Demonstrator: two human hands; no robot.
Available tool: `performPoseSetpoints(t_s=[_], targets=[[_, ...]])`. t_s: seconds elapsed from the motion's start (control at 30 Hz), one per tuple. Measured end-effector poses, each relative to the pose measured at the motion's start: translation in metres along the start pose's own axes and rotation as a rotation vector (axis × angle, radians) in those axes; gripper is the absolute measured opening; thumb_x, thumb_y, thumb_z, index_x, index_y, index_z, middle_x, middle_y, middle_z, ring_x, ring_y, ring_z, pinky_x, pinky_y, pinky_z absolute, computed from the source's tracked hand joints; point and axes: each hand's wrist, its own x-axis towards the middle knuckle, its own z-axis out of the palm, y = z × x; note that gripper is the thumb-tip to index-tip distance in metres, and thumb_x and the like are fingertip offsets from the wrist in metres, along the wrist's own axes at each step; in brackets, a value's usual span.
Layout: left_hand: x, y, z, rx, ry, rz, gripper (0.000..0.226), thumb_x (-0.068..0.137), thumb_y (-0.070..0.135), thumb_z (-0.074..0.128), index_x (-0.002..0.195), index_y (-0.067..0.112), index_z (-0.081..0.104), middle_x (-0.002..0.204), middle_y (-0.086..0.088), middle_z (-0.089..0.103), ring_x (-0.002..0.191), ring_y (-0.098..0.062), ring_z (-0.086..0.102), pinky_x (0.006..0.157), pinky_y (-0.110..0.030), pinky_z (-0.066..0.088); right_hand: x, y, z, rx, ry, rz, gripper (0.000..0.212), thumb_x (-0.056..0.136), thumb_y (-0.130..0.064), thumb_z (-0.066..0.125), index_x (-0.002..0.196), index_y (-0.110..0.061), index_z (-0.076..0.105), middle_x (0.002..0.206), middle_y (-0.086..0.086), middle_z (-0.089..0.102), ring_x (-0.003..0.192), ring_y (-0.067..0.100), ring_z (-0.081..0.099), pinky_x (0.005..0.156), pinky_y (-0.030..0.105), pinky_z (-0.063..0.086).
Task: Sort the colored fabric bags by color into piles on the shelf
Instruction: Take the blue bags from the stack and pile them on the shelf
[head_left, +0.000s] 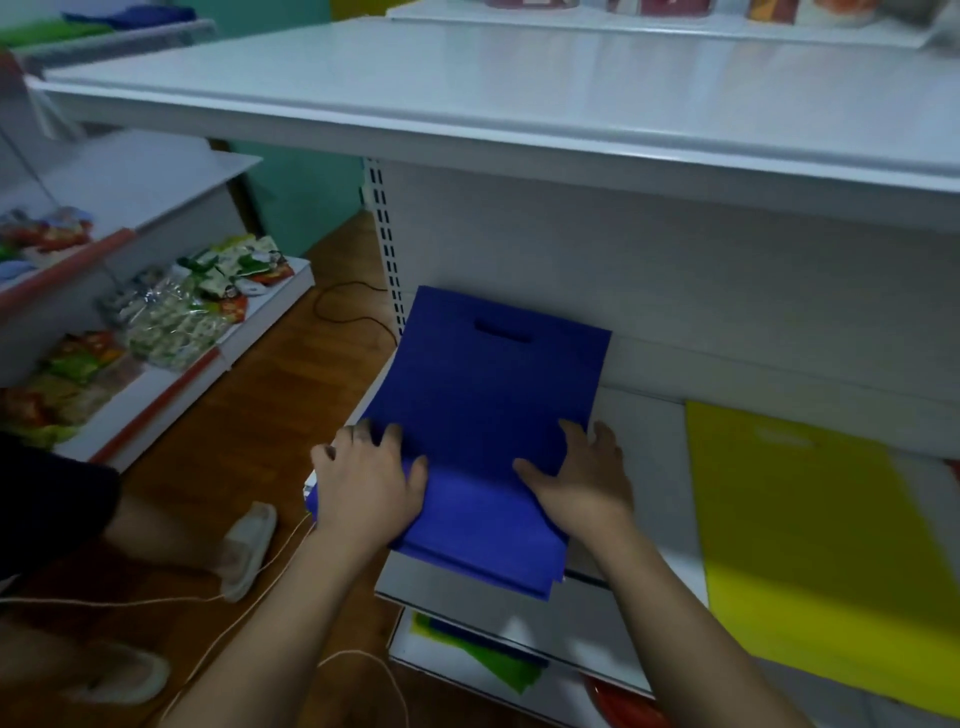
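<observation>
Around you, a yellow bag (810, 545) lies flat toward the right end of the white shelf (649, 431), well apart from your work, and green and blue bags (488, 657) show on the lower shelf beneath its front edge. A rack of snack packets (171, 306) stands off to your left across the wooden floor (249, 415), where a thin cord (218, 597) trails. The shelf above (467, 104) overhangs the space you reach into. The blue bags (493, 415) sit stacked at the shelf's left end, the top one curling up against the back panel, its handle slot showing. Your left hand (363, 483) grips the stack's left edge, thumb on top. Your right hand (582, 478) presses flat on it, fingers spread.
</observation>
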Motion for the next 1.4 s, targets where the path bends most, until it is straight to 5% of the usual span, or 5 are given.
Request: performPoseSetpoints(t_s=[0.3, 0.5, 0.67, 1.0, 1.4], targets=[[0.017, 0.009, -0.012, -0.075, 0.032, -0.057, 0.058, 0.092, 0.055, 0.048, 0.13, 0.011, 0.043, 0.126, -0.013, 0.053, 0.115, -0.029, 0.048, 0.09, -0.04, 0.035, -0.005, 0.008, -0.01, 0.114, 0.166, 0.01, 0.062, 0.089, -0.039, 0.062, 0.142, -0.023, 0.034, 0.138, 0.002, 0.03, 0.109, 0.02, 0.054, 0.076, 0.027, 0.047], [0.035, 0.002, -0.018, -0.23, -0.021, -0.111, 0.038, 0.093, 0.032, 0.058, 0.121, 0.008, 0.048, 0.114, -0.011, 0.058, 0.105, -0.027, 0.055, 0.087, -0.037, 0.034, -0.002, 0.009, -0.012, 0.264, 0.225, -0.017, 0.051, 0.096, -0.014, 0.054, 0.142, -0.025, 0.035, 0.135, 0.004, 0.049, 0.108, 0.021, 0.056, 0.086, 0.028, 0.046], [0.041, -0.008, -0.015, -0.355, 0.015, -0.104, 0.034, 0.092, 0.026, 0.06, 0.123, 0.014, 0.052, 0.108, -0.006, 0.063, 0.102, -0.025, 0.06, 0.092, -0.038, 0.036, 0.0, 0.008, -0.013, 0.257, 0.25, -0.002, 0.054, 0.099, -0.011, 0.047, 0.147, -0.03, 0.031, 0.078, -0.002, 0.058, 0.06, 0.01, 0.053, 0.049, 0.019, 0.037], [0.031, -0.007, -0.002, -0.039, 0.185, 0.056, 0.039, 0.09, 0.045, 0.056, 0.097, 0.007, 0.063, 0.103, -0.015, 0.062, 0.096, -0.031, 0.056, 0.078, -0.039, 0.039, -0.015, 0.001, -0.009, -0.209, 0.238, 0.05, 0.066, 0.091, -0.001, 0.04, 0.15, -0.023, 0.023, 0.146, 0.008, 0.039, 0.124, 0.025, 0.046, 0.079, 0.029, 0.042], [0.064, 0.001, -0.013, -0.204, -0.216, 0.007, 0.029, 0.093, 0.045, 0.054, 0.097, 0.017, 0.051, 0.08, 0.001, 0.053, 0.083, -0.02, 0.054, 0.086, -0.036, 0.033, -0.004, 0.022, 0.017, -0.352, 0.592, -0.15, 0.029, 0.075, -0.015, 0.058, 0.1, -0.003, 0.068, 0.082, 0.014, 0.065, 0.071, 0.034, 0.061, 0.055, 0.034, 0.049]])
